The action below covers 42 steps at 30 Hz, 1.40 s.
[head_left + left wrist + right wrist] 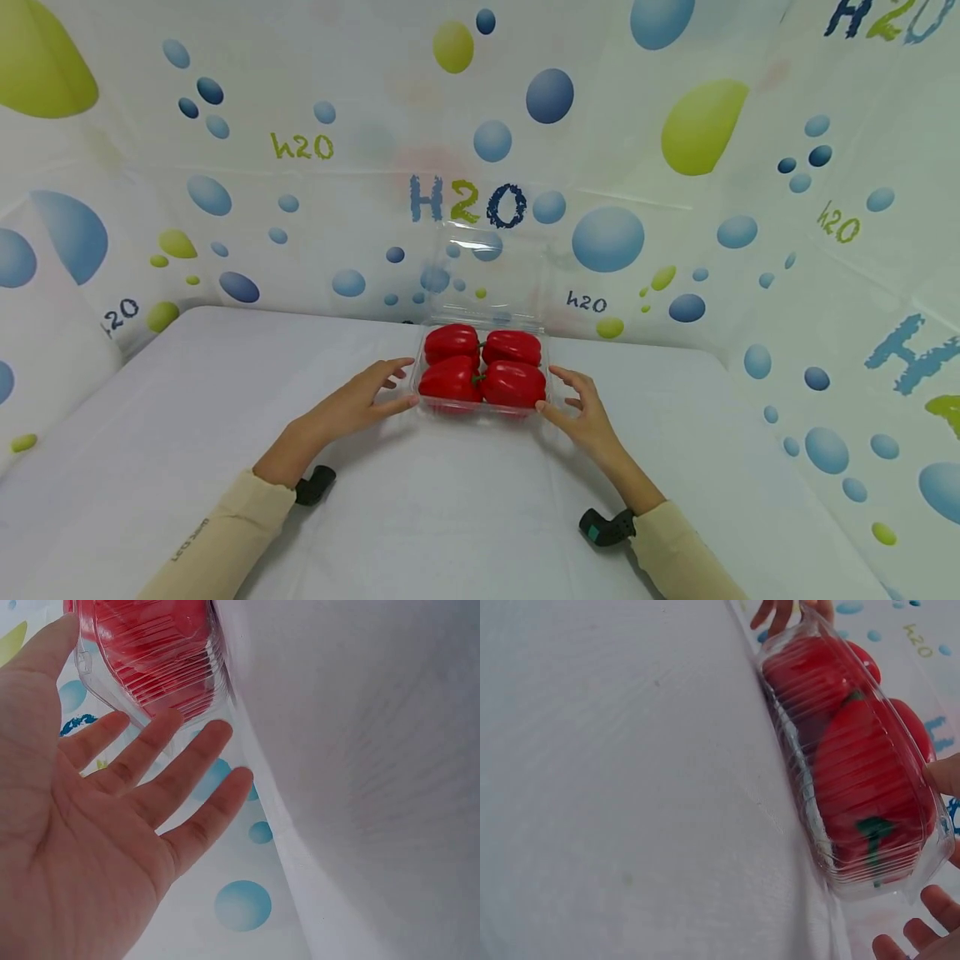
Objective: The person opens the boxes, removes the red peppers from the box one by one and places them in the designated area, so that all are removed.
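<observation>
A clear plastic clamshell box (487, 409) stands on the white table with its transparent lid (491, 271) raised at the back. Several red bell peppers (513, 383) with green stems fill it in two rows. At the box's left side is my left hand (367, 394), its fingers spread and loosely extended, holding nothing; the left wrist view shows the open palm (112, 810) facing the ribbed wall. My right hand (588, 417) is at the opposite side, thumb at the front right corner and fingers loosely bent beside the wall. In the right wrist view that thumb (945, 776) overlaps the box rim.
A white cloth (450, 517) covers the table. Behind it rises a white backdrop (360, 83) printed with blue and green drops and H2O lettering. Each wrist wears a black camera band, on the left (315, 485) and on the right (606, 528).
</observation>
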Tool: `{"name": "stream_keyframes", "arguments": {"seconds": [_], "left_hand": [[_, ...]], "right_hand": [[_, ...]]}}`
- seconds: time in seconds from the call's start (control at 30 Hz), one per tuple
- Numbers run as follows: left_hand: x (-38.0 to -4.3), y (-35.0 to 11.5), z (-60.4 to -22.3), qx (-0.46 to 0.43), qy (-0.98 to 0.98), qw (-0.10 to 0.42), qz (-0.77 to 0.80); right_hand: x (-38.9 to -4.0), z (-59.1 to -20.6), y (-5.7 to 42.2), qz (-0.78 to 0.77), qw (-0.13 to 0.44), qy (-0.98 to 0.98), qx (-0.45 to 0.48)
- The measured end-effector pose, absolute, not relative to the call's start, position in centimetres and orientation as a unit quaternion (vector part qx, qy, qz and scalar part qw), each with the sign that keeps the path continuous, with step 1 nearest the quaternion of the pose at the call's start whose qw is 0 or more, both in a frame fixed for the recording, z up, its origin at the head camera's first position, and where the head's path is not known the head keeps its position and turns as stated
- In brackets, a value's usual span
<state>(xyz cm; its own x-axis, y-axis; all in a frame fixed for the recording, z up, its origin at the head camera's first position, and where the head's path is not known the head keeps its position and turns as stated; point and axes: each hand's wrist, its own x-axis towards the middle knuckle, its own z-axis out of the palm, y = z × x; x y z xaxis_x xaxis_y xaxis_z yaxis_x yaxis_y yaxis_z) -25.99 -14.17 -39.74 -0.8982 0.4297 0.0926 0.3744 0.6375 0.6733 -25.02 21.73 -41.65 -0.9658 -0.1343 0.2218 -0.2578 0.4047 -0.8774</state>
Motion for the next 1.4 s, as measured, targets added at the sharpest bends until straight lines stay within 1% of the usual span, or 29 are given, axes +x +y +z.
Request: {"name": "stream_keyframes", "arguments": {"seconds": [0.33, 0.53, 0.73, 0.9, 1.0, 1.2, 1.27, 1.4], "left_hand": [[-26.1, -14.2, -39.8, 0.224, 0.896, 0.054, 0.380], [-26.2, -14.3, -39.9, 0.223, 0.894, 0.066, 0.383], [-26.3, -14.4, -40.0, 0.214, 0.893, 0.081, 0.387], [-26.4, -14.5, -40.0, 0.216, 0.892, 0.088, 0.388], [-26.3, -14.5, -39.9, 0.220, 0.891, 0.082, 0.388], [-26.3, -14.4, -39.7, 0.230, 0.888, 0.078, 0.391], [-26.3, -14.4, -39.7, 0.230, 0.886, 0.080, 0.394], [-26.2, -14.4, -39.8, 0.227, 0.886, 0.080, 0.396]], "right_hand": [[-24.7, -41.2, 21.3, 0.548, 0.064, -0.824, 0.128], [-24.8, -41.2, 21.2, 0.547, 0.096, -0.816, 0.159], [-24.6, -41.1, 20.9, 0.540, 0.132, -0.804, 0.212], [-23.3, -39.5, 20.0, 0.531, 0.145, -0.799, 0.242], [-22.5, -38.3, 19.4, 0.513, 0.152, -0.808, 0.248], [-22.1, -37.8, 19.0, 0.470, 0.177, -0.826, 0.255], [-22.1, -37.8, 18.9, 0.464, 0.176, -0.832, 0.249], [-23.3, -39.2, 19.3, 0.459, 0.165, -0.842, 0.232]]}}
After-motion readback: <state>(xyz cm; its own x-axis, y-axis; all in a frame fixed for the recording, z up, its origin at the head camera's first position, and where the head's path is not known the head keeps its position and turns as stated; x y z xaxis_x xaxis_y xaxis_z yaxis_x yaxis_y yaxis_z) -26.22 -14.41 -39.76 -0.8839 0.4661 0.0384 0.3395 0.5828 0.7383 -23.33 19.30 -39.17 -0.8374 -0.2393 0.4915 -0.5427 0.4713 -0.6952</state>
